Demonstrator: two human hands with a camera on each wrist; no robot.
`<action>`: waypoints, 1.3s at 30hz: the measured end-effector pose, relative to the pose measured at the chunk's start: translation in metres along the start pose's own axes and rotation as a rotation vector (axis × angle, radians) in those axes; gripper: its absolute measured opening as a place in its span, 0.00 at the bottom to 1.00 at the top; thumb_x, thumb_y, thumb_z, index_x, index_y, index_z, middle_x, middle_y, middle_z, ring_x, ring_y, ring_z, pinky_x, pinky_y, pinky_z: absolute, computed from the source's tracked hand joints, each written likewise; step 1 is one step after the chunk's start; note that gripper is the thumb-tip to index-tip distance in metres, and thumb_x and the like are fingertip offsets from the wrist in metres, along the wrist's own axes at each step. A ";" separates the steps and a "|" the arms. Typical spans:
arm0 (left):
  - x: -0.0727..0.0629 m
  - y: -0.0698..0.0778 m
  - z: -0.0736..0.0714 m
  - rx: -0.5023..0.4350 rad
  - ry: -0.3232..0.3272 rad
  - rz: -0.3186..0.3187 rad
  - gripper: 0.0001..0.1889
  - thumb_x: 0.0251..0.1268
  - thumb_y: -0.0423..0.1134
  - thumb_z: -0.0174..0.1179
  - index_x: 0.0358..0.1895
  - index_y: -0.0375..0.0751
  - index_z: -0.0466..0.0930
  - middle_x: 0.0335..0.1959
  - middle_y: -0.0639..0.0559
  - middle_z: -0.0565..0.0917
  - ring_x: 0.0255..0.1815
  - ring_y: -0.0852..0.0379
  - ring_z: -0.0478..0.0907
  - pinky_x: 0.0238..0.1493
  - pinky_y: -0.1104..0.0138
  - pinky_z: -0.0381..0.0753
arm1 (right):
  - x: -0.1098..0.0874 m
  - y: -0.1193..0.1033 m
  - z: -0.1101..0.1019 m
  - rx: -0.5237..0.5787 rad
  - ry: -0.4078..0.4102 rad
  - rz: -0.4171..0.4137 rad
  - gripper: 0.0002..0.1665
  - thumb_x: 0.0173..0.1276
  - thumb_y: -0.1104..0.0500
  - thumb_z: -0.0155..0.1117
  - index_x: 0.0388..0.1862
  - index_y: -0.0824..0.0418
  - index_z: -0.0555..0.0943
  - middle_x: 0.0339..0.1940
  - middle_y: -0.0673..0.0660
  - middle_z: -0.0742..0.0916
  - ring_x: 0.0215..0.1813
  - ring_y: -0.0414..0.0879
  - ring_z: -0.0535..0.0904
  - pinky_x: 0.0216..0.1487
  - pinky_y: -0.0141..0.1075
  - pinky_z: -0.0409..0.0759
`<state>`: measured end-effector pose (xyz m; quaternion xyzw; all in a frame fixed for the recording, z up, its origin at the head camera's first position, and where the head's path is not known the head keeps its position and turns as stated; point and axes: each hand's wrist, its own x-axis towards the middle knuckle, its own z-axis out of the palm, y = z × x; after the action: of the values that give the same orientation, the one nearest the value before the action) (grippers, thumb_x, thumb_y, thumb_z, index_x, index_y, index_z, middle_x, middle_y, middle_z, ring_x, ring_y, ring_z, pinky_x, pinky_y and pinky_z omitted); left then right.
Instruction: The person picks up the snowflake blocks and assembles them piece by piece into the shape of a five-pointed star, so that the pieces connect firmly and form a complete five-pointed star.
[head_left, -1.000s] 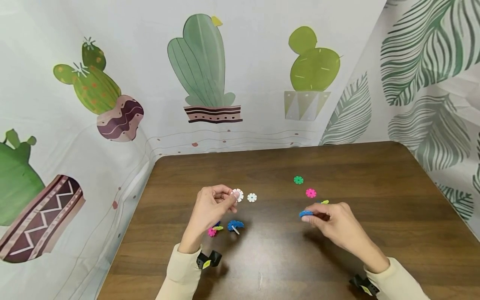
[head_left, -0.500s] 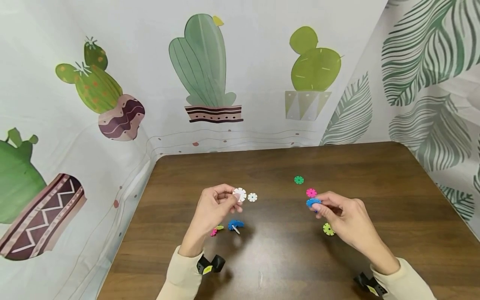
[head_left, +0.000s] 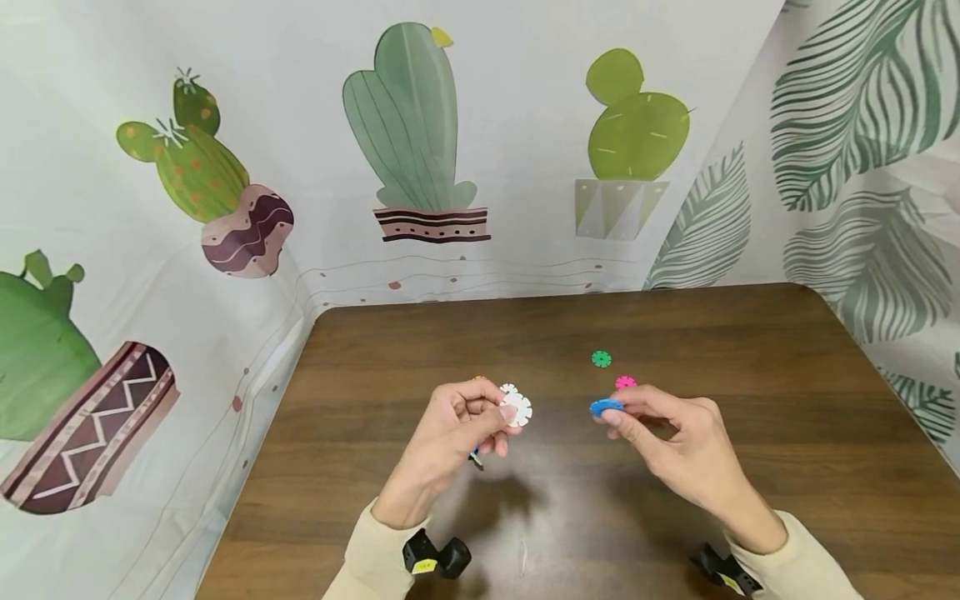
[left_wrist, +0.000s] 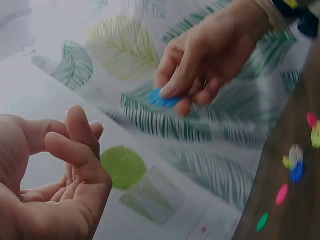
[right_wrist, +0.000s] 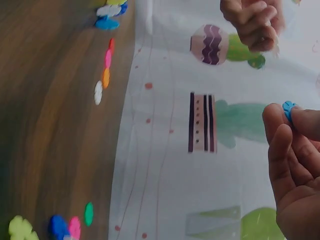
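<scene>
My left hand [head_left: 465, 429] pinches a white notched plastic disc [head_left: 519, 410] between thumb and fingers above the table's middle. To its right, my right hand [head_left: 678, 429] pinches a blue notched disc [head_left: 603, 407], tilted nearly edge-on. A gap separates the two discs. In the left wrist view the blue disc [left_wrist: 163, 98] shows in the right hand's fingertips, while the white disc is hidden behind the left fingers [left_wrist: 82, 152]. The right wrist view shows the blue disc [right_wrist: 288, 111] held between thumb and forefinger.
On the brown table [head_left: 420, 333] lie a green disc [head_left: 602, 358] and a pink disc [head_left: 626, 382]. Another white disc [head_left: 509, 388] lies just behind my left hand. A joined blue, white and yellow cluster [right_wrist: 107, 21] shows in the right wrist view, near a row of loose discs.
My left hand has moved right and closer to the body with the white disc. My right hand first went right and away, then back left with the blue disc. The held discs are nearer each other.
</scene>
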<state>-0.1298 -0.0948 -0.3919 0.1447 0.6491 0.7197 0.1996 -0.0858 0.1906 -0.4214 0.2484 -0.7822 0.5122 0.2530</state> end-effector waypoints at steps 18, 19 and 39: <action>-0.004 0.000 0.024 -0.028 -0.169 0.046 0.15 0.74 0.32 0.62 0.44 0.15 0.76 0.27 0.62 0.89 0.17 0.66 0.80 0.23 0.76 0.71 | 0.010 -0.014 0.022 0.066 -0.018 -0.206 0.07 0.74 0.54 0.74 0.43 0.56 0.91 0.28 0.50 0.91 0.29 0.31 0.83 0.29 0.21 0.79; -0.004 -0.001 0.025 -0.028 -0.168 0.044 0.15 0.74 0.32 0.62 0.44 0.15 0.76 0.27 0.62 0.89 0.17 0.66 0.80 0.23 0.76 0.71 | 0.011 -0.015 0.022 0.065 -0.020 -0.208 0.07 0.74 0.54 0.74 0.43 0.56 0.91 0.28 0.50 0.91 0.29 0.31 0.83 0.30 0.21 0.79; -0.004 -0.002 0.030 -0.119 -0.209 -0.019 0.04 0.73 0.31 0.63 0.37 0.41 0.81 0.26 0.62 0.90 0.17 0.67 0.81 0.22 0.77 0.71 | 0.011 -0.015 0.021 0.104 -0.051 -0.268 0.10 0.75 0.54 0.73 0.41 0.60 0.90 0.28 0.51 0.92 0.30 0.33 0.86 0.36 0.22 0.84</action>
<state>-0.1122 -0.0706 -0.3903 0.2006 0.5824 0.7358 0.2815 -0.0874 0.1647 -0.4118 0.3763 -0.7208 0.5071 0.2858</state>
